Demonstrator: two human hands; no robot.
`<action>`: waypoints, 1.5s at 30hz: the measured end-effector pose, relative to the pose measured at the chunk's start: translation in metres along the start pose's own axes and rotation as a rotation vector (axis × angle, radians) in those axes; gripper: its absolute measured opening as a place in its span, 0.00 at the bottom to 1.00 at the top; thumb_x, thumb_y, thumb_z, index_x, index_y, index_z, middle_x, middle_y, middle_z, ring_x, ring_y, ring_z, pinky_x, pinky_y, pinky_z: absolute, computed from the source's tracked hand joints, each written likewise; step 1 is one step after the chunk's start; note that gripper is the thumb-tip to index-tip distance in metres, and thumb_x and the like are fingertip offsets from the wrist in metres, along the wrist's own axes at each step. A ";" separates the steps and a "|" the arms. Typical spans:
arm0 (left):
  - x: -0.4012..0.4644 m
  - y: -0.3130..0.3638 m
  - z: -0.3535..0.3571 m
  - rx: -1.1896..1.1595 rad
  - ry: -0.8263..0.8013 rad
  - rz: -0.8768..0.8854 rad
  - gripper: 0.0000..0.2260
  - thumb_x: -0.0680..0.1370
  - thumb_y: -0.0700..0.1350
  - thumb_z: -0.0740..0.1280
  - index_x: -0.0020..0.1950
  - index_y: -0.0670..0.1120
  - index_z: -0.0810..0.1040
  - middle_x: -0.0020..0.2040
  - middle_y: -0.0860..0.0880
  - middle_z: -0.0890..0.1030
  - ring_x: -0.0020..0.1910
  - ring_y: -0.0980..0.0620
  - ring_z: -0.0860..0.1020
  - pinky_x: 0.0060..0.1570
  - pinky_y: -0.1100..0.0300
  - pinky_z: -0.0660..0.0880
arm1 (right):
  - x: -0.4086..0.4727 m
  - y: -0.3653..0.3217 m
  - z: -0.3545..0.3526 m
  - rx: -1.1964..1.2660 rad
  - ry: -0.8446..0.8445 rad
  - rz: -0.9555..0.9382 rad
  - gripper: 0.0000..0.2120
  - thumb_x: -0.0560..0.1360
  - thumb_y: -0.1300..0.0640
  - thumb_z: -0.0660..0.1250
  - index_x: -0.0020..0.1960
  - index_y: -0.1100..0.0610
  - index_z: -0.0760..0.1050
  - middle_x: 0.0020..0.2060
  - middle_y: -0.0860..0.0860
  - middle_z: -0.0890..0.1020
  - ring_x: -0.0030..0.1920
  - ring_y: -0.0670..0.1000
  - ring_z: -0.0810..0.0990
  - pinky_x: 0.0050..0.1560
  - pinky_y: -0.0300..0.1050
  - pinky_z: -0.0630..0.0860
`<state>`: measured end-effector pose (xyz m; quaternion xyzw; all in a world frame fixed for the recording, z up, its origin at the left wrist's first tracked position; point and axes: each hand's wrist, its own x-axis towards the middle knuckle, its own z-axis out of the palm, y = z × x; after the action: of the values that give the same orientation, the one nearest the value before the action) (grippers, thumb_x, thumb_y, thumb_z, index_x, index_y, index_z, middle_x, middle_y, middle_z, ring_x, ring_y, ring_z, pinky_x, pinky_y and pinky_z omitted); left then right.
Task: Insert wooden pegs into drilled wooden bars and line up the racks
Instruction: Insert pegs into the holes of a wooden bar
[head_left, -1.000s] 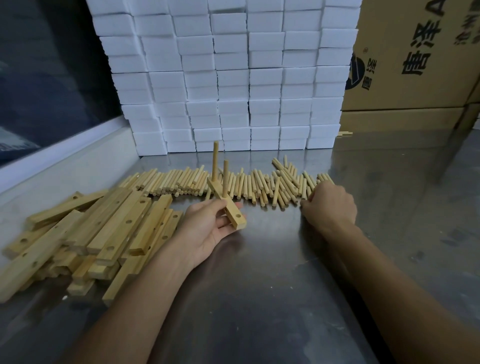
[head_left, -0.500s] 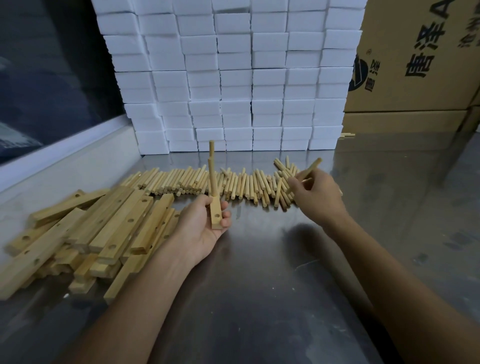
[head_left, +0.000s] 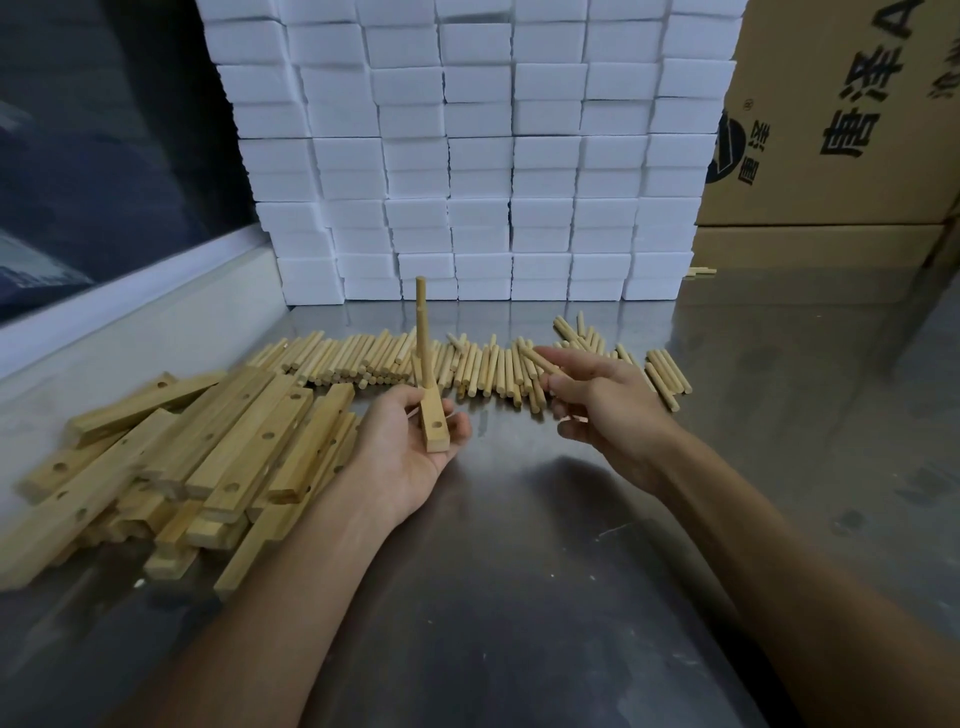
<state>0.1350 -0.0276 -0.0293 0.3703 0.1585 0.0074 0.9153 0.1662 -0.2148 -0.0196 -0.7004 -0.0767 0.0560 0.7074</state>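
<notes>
My left hand (head_left: 410, 441) holds a drilled wooden bar (head_left: 434, 418) palm up, its near end pointing at me with an open hole on top. Two pegs (head_left: 421, 332) stand upright in the bar's far part, one behind the other. My right hand (head_left: 597, 400) pinches a single loose peg (head_left: 537, 358) between thumb and fingers, its tip pointing left toward the bar, a short gap away. A long row of loose pegs (head_left: 488, 364) lies on the steel table behind both hands. A heap of drilled bars (head_left: 208, 452) lies at the left.
The steel table (head_left: 519, 545) is bordered by a raised ledge (head_left: 130, 322) at the left. A wall of stacked white foam blocks (head_left: 467, 156) stands at the back. Cardboard boxes (head_left: 841, 130) stand at the back right.
My right hand picked a peg out of the row and brought it left and nearer, toward the bar. My left hand turned the bar so its end faces me.
</notes>
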 end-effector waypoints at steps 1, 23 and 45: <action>0.000 0.000 0.000 0.005 0.002 0.004 0.08 0.81 0.38 0.57 0.51 0.36 0.74 0.36 0.42 0.73 0.33 0.48 0.73 0.26 0.61 0.76 | -0.001 0.000 0.003 -0.041 -0.015 -0.020 0.16 0.82 0.63 0.60 0.61 0.47 0.79 0.38 0.46 0.79 0.35 0.45 0.74 0.36 0.40 0.74; 0.006 -0.005 -0.002 0.036 -0.065 0.001 0.11 0.80 0.39 0.54 0.58 0.38 0.71 0.33 0.47 0.71 0.27 0.54 0.66 0.24 0.63 0.62 | -0.008 0.002 0.028 -0.218 0.088 -0.257 0.14 0.85 0.58 0.54 0.53 0.61 0.77 0.34 0.52 0.77 0.33 0.49 0.73 0.39 0.41 0.70; 0.010 -0.016 0.000 0.103 -0.079 0.006 0.15 0.82 0.40 0.53 0.60 0.36 0.75 0.31 0.47 0.74 0.26 0.54 0.68 0.22 0.63 0.61 | -0.022 0.004 0.054 -0.110 -0.102 -0.384 0.01 0.77 0.70 0.67 0.48 0.67 0.77 0.42 0.63 0.84 0.41 0.58 0.86 0.42 0.46 0.84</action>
<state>0.1423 -0.0379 -0.0435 0.4174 0.1214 -0.0126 0.9005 0.1351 -0.1657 -0.0243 -0.7069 -0.2475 -0.0487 0.6608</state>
